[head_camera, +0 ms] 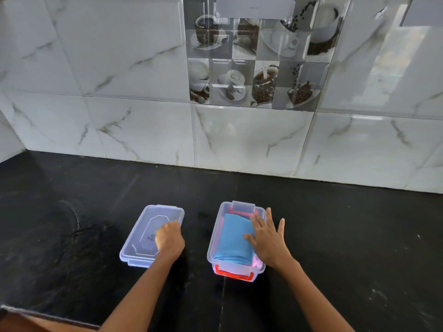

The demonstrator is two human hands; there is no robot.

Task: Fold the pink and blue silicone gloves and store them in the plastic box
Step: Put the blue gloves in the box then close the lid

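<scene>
Countertop (335,236): plastic box (236,269) lengthwise away.

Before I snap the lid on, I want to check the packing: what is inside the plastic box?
A folded blue glove lies on top, pressed by the right hand. Pink shows beneath its edges; how it is folded is hidden.

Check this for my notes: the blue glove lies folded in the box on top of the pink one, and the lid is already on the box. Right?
Not quite. The head view shows the lid lying on the counter beside the box, under the left hand. The blue glove does lie folded over the pink glove.
</scene>
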